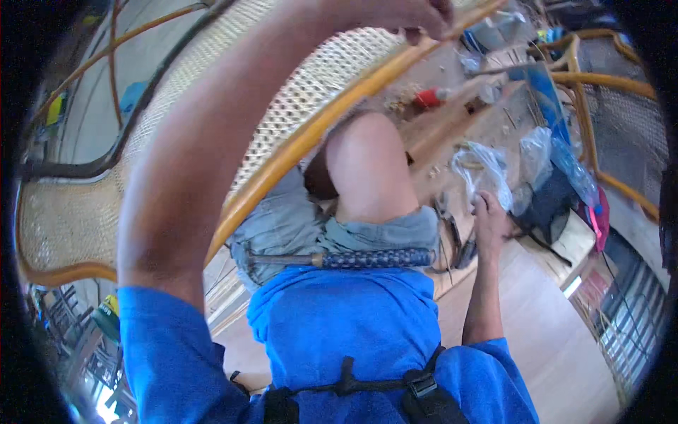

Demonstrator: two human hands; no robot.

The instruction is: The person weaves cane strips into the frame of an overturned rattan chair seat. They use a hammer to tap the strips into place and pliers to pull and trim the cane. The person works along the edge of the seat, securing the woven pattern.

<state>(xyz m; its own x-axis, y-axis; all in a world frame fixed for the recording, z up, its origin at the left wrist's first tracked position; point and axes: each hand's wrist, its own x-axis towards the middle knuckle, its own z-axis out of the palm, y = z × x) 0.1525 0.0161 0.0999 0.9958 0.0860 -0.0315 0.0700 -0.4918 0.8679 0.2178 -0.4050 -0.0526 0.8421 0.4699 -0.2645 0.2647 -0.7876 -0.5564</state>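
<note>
A woven cane panel in a rounded, orange-brown rattan frame slants across my lap from lower left to upper right. My left arm reaches over the weave. At the top edge my left hand curls its fingers at the rattan rail; blur hides part of the grip. On the right, my right hand has its thumb and fingers pinched at the near edge of a clear plastic bag. What lies in the bag is hard to make out. A hammer with a blue-black patterned handle rests across my lap.
Wooden boards with shavings and a red-ended tool lie beyond my knee. Another plastic bag and a dark bag sit at the right. Another rattan frame stands far right; a dark curved bar crosses the left.
</note>
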